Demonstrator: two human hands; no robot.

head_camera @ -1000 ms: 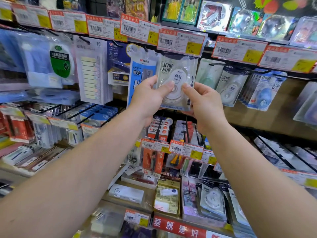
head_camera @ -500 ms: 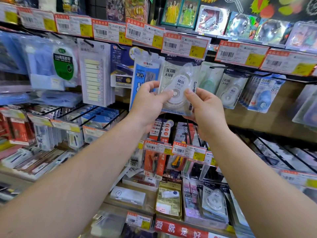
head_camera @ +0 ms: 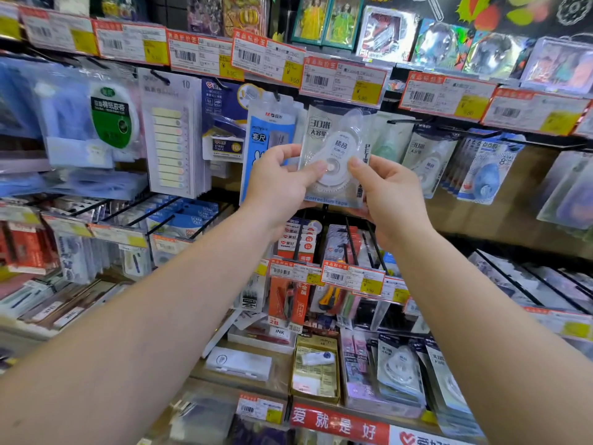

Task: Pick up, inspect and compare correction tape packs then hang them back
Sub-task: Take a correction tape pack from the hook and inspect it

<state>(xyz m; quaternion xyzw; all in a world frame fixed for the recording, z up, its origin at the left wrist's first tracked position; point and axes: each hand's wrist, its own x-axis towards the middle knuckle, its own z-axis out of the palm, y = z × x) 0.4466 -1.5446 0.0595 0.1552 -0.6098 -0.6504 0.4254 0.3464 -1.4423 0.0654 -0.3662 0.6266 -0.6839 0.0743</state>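
Here both hands, left (head_camera: pixel 278 184) and right (head_camera: pixel 389 194), pinch one clear tape pack (head_camera: pixel 337 155) by its lower sides, thumbs on its front, upright before the far hooks, right of a blue pack (head_camera: pixel 268 136).

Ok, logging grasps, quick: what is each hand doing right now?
Left hand: grips the correction tape pack by its left edge.
Right hand: grips the same pack's right edge.

Glossy clear plastic corr. tape pack (head_camera: pixel 335 155)
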